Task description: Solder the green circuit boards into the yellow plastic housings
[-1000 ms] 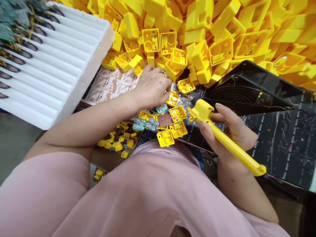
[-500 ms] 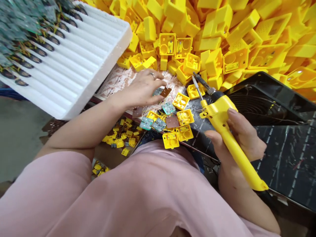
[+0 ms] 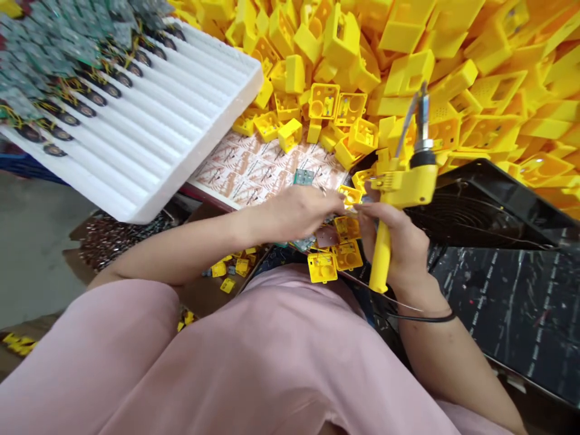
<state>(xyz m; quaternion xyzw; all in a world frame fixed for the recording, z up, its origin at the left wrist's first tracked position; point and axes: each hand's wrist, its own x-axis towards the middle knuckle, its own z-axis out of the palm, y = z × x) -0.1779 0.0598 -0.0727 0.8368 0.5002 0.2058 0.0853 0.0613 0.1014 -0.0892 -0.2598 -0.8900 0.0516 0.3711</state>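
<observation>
**Head view, seen from my remote station; every place is given relative to the black fan (image 3: 480, 202).**

Just left of the fan, my view shows the right hand (image 3: 401, 244) wrapped around the handle of a yellow soldering gun (image 3: 403, 181). The handle points down toward the lap and the metal tip (image 3: 423, 109) points up, in front of the heap behind the fan. A thin dark cord (image 3: 421, 317) loops round the right wrist, below the fan's near left corner.

Further left of the fan, the left hand (image 3: 301, 211) has its fingers drawn together. Their tips pinch a small yellow housing (image 3: 351, 196), which lies between the two hands and just beside the gun's body. Motion blur keeps me from telling which fingers carry the grip.

Below the hands, left of the fan and nearer the lap, lie open yellow housings (image 3: 322, 267) and a brown board (image 3: 325, 237).

A patterned sheet (image 3: 254, 169) lies well left of the fan, with a single green circuit board (image 3: 303, 176) on it.

Far left of the fan, a white foam tray (image 3: 181, 115) sits tilted, with wired boards (image 3: 54, 66) filling its far rows.

Behind the fan rises a heap of yellow housings (image 3: 453, 54).

In front of the fan and to its right lies a black mat (image 3: 521, 302).

A pink garment (image 3: 272, 362) fills the near edge of my view.
</observation>
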